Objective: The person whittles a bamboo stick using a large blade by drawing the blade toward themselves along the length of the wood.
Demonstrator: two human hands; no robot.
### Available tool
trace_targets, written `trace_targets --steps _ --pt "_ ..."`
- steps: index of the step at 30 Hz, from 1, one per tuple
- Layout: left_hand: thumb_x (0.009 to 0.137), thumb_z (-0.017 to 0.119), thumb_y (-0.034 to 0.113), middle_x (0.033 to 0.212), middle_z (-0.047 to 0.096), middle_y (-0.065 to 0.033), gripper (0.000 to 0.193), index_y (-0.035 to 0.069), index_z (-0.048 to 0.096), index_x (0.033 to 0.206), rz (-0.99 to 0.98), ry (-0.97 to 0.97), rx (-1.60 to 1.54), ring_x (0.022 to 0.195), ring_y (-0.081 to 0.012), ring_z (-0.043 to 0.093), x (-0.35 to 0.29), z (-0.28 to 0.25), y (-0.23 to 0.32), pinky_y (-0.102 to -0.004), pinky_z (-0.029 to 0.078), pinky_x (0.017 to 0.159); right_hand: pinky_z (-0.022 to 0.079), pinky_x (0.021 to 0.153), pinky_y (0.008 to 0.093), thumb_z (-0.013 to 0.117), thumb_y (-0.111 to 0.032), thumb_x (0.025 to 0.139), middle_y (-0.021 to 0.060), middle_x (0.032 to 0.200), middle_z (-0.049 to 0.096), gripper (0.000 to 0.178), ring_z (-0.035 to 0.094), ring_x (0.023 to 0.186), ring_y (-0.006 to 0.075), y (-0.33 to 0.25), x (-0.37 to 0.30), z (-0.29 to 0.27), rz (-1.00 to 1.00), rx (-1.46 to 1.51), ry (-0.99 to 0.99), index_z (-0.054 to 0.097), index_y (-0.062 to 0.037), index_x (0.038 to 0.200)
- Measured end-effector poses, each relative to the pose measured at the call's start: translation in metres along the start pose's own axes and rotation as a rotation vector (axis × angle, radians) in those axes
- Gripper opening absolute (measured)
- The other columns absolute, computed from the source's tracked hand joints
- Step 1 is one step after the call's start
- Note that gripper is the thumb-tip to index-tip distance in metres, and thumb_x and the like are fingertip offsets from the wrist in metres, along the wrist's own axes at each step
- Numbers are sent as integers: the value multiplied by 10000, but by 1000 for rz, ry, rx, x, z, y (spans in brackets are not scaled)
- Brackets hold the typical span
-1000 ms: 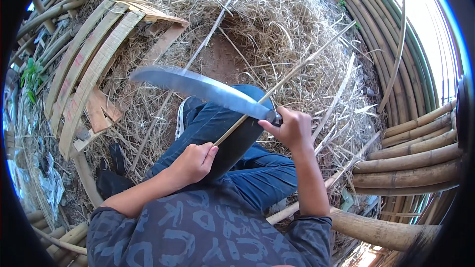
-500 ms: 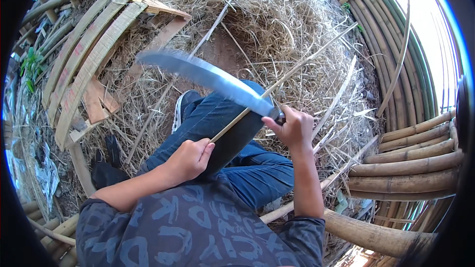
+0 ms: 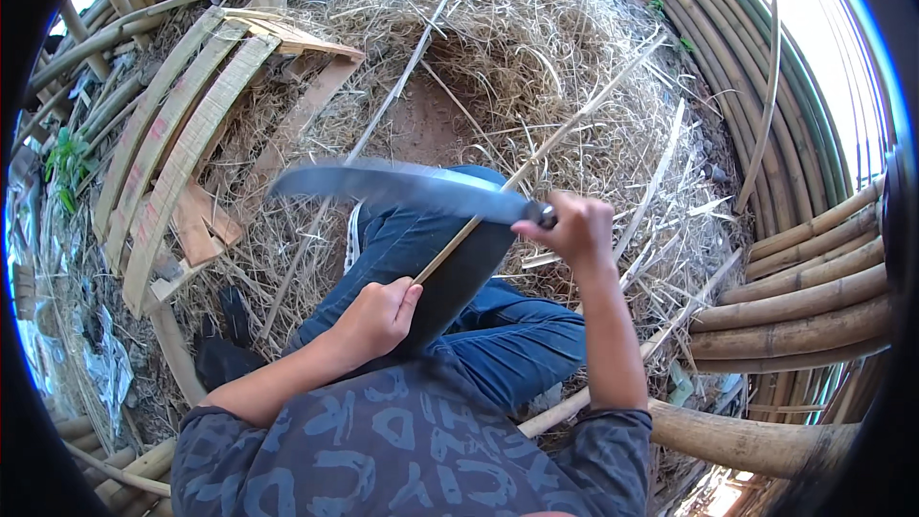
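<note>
My right hand (image 3: 572, 229) grips the handle of a long curved knife (image 3: 402, 188), whose blade stretches left over my knee. My left hand (image 3: 375, 317) holds the near end of a thin bamboo strip (image 3: 550, 144) that runs up and to the right over the straw. The blade crosses the strip just above a dark flat pad (image 3: 465, 274) lying on my blue-trousered thigh. I am seated, legs out toward the straw pile.
A heap of dry straw and shavings (image 3: 536, 48) covers the ground ahead. Split curved bamboo slats (image 3: 182, 153) lie at the left. Thick bamboo poles (image 3: 814, 297) are stacked at the right, more standing behind. One pole (image 3: 728, 436) lies by my right side.
The knife has swung down and toward me, its blade now flatter and lower over my knee. My left hand stays on the strip's end.
</note>
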State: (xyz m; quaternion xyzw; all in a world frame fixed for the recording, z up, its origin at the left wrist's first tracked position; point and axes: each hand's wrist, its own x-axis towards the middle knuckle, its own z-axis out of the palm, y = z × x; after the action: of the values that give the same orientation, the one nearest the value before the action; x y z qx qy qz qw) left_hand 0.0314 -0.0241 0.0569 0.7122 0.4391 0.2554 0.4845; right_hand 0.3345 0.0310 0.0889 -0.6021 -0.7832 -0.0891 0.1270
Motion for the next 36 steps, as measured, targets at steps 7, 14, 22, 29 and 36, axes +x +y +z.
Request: trace_targets --steps 7,14,22,29,36 --pt "987 464 142 566 486 -238 286 -29 497 761 -18 9 17 525 -417 532 0 -1 -1 -425 384 477 493 490 376 542 -725 809 88 524 590 677 628 491 258 -8 -4 -1 252 109 -64 592 -72 638" --pt "985 469 146 581 491 -247 289 -28 499 756 -5 20 3 542 -433 528 -3 -4 1 -434 383 481 475 470 352 562 -840 673 67 518 575 760 601 466 223 7 4 -1 -84 25 -68 554 -83 604" --pt "981 471 143 591 509 -249 286 -33 510 759 3 42 -8 562 -439 543 -6 -2 -1 -428 396 491 491 541 398 475 -812 773 78 534 587 761 624 511 250 27 -12 -19 408 -14 -136 656 -78 691" --pt "983 459 139 584 506 -244 284 -32 512 763 -49 -10 32 544 -420 541 0 0 4 -415 388 489 488 462 336 579 -789 710 69 480 552 713 608 452 222 -26 6 -14 -127 15 -84 536 -96 553" --pt "983 458 136 569 486 -227 280 -28 496 760 -49 39 15 509 -392 529 -1 -5 2 -408 383 483 443 428 293 559 -839 674 -10 481 532 715 539 421 128 63 -2 26 135 101 96 587 -129 598"
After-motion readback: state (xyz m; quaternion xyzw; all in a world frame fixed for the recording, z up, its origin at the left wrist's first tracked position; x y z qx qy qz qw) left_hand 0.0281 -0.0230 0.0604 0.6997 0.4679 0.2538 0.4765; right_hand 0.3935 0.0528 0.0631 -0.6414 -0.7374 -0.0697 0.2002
